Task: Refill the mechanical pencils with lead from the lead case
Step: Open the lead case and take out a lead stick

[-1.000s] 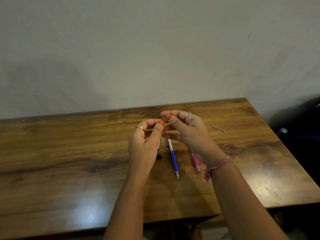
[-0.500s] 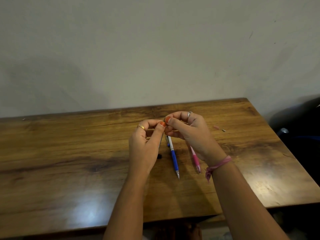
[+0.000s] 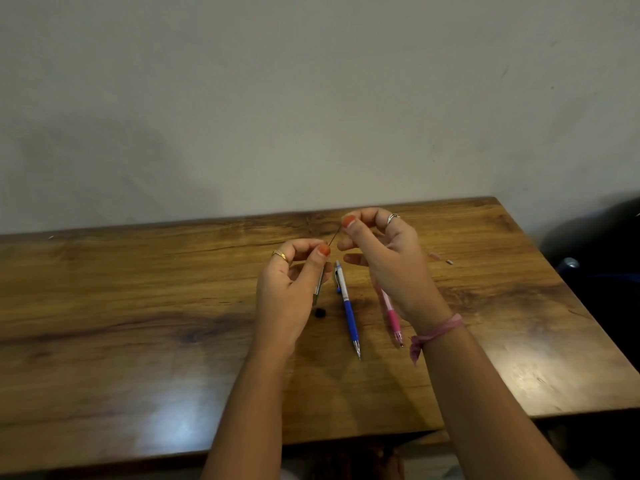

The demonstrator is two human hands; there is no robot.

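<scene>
- Right hand (image 3: 384,261) is up over the wooden table (image 3: 138,323), thumb and forefinger pinched tight on the top end of a thin dark lead (image 3: 334,236). The other fingers are curled loosely.
- The lead slants down and left from that pinch to the left hand's thumb tip.
- Left hand (image 3: 289,289) is closed around a slim grey-green mechanical pencil (image 3: 318,289), which hangs down below the thumb with only the lower barrel showing. The lead's lower end meets the top of that grip; can't tell if it's actually in the pencil, the thumb hides it.
- Small black bit (image 3: 320,312) lies on the table just below the held pencil's lower end, probably a cap, too small to be sure.
- Blue pencil (image 3: 347,308) lies flat between the two hands, tip pointing toward the person.
- Pink pencil (image 3: 393,317) lies under the right hand and wrist, top half hidden, tip also toward the person.
- A tiny grey piece (image 3: 449,261) sits out past the right hand, well apart from the pencils.
- Can't pick out the lead case anywhere.
</scene>
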